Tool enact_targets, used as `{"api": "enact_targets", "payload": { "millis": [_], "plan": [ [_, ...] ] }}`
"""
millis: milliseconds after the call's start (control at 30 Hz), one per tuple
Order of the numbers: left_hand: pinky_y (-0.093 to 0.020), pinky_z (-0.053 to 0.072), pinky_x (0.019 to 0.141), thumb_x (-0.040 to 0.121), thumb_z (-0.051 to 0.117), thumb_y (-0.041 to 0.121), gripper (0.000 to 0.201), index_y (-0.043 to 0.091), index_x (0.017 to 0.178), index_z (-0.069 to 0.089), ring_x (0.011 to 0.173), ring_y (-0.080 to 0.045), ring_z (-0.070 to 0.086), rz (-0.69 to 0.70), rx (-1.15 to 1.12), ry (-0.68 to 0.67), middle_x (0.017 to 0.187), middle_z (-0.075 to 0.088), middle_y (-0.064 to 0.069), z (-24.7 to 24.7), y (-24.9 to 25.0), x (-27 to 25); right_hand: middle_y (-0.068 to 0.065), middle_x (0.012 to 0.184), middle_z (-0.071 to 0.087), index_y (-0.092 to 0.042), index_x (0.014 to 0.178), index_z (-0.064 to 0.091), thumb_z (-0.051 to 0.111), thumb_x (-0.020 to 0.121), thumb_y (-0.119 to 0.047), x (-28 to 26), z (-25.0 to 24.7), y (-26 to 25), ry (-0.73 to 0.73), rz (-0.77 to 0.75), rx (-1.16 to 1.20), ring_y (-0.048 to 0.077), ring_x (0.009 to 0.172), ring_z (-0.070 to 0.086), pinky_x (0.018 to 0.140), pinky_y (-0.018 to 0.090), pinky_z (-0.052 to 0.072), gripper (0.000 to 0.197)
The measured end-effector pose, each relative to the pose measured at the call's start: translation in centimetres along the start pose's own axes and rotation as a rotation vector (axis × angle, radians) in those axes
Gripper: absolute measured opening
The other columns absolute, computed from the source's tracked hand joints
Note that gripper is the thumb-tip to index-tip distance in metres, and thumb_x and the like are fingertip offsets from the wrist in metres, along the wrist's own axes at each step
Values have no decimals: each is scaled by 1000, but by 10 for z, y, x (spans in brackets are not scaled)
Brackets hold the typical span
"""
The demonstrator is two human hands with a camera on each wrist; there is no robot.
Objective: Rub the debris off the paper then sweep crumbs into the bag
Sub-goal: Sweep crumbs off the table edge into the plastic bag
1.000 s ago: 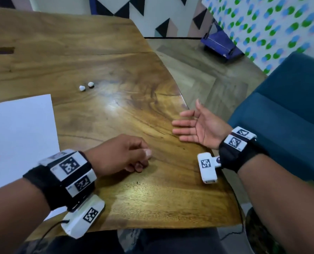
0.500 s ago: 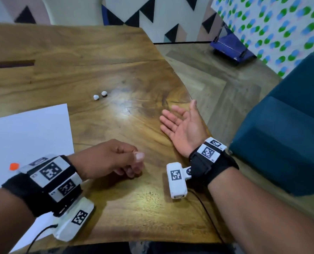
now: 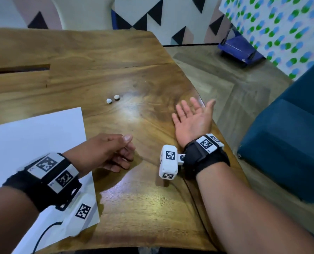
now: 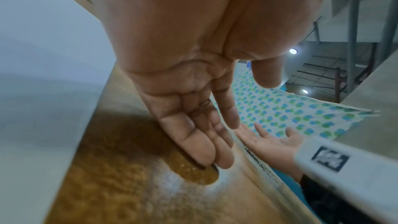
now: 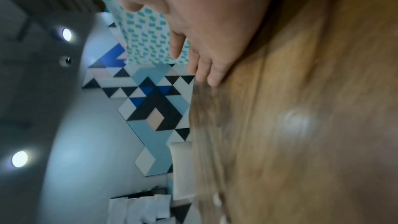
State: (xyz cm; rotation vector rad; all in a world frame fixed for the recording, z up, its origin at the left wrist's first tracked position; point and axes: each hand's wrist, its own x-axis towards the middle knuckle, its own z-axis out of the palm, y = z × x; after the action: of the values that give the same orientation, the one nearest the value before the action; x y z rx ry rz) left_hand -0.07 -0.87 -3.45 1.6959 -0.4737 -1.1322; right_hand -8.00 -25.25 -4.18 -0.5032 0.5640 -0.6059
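On table [image 3: 152, 74], left hand [image 3: 101, 153] relaxed, right hand [image 3: 192, 121] flat

We see a warm brown bench [image 3: 143, 74] with streaked wood grain, and on it a plain white paper [image 3: 37, 136] and two small white pellets [image 3: 112, 99]. The wristbands [image 3: 205, 158] are black with black-and-white square codes. The wall panel [image 3: 280, 30] is white with blue-green dots; the chair [image 3: 290, 143] is teal.

You get bright, even light; ceiling lamps [image 5: 66, 34] glare off the table [image 3: 127, 114]. Both wrist views are blurred, with bent edges.
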Motion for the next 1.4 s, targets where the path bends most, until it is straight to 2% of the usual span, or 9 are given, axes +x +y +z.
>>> {"api": "enact_targets", "payload": {
  "millis": [200, 433, 633, 733, 867, 933, 1100, 1333, 1400],
  "plan": [
    [-36, 58, 71, 73, 65, 77, 81, 7, 114, 70, 86, -34, 76, -123, 31, -83, 97, 76, -15, 13, 4, 2, 21, 150, 43, -14, 143, 45, 31, 88, -78, -30, 21, 54, -196, 297, -204, 38, 135, 45, 114, 54, 32, 85],
    [-36, 58, 75, 99, 58, 49, 41, 11, 111, 68, 84, -25, 72, 83, -70, 249, 114, 70, -26, 4, 26, 16, 17, 154, 38, -14, 144, 45, 33, 91, -74, -13, -10, -29, 68, 15, -162, 35, 140, 39, 114, 51, 30, 81],
    [-38, 56, 73, 86, 49, 70, 74, 5, 115, 69, 83, -35, 75, -209, 186, -249, 101, 75, -21, 40, 19, 4, 20, 134, 60, -15, 133, 55, 37, 85, -78, -82, -41, 5, -83, 311, -358, 36, 119, 60, 106, 53, 43, 81],
    [-33, 58, 68, 80, 54, 72, 73, 10, 115, 69, 81, -29, 76, -111, 114, -101, 100, 75, -15, 53, 25, 26, 22, 138, 56, -15, 134, 53, 37, 87, -76, -74, -53, -13, -19, 240, -348, 37, 121, 60, 103, 51, 46, 78],
    [-34, 58, 68, 97, 54, 59, 51, 13, 113, 68, 77, -23, 71, 67, 17, 92, 102, 72, -13, 65, 41, 53, 16, 139, 57, -19, 133, 55, 30, 90, -75, -69, -54, -58, 16, 130, -388, 33, 127, 56, 107, 50, 41, 75],
    [-33, 58, 67, 98, 53, 58, 51, 11, 114, 67, 77, -26, 71, 56, 39, 22, 100, 72, -15, 72, 41, 49, 19, 137, 59, -18, 135, 52, 29, 89, -76, -92, -66, -64, -65, 228, -431, 38, 126, 56, 102, 53, 43, 78],
    [-37, 57, 72, 80, 49, 84, 85, 8, 115, 70, 83, -35, 73, -189, 153, -464, 100, 75, -21, 93, 23, 24, 28, 135, 56, -12, 137, 48, 27, 88, -78, -128, -110, -58, -192, 587, -591, 47, 126, 54, 99, 56, 44, 85],
    [-41, 58, 86, 97, 47, 63, 59, 10, 115, 65, 88, -28, 73, 80, 30, -89, 113, 71, -21, 126, 62, 70, 24, 134, 59, -13, 119, 55, 29, 90, -76, -69, -85, -105, -14, 294, -611, 40, 118, 62, 97, 52, 51, 74],
    [-46, 57, 89, 97, 47, 64, 61, 9, 115, 64, 87, -31, 72, 79, 17, -105, 109, 71, -25, 125, 66, 73, 22, 134, 60, -14, 118, 57, 28, 89, -77, -77, -85, -109, -35, 309, -635, 39, 118, 61, 96, 54, 49, 75]
  ]
}}
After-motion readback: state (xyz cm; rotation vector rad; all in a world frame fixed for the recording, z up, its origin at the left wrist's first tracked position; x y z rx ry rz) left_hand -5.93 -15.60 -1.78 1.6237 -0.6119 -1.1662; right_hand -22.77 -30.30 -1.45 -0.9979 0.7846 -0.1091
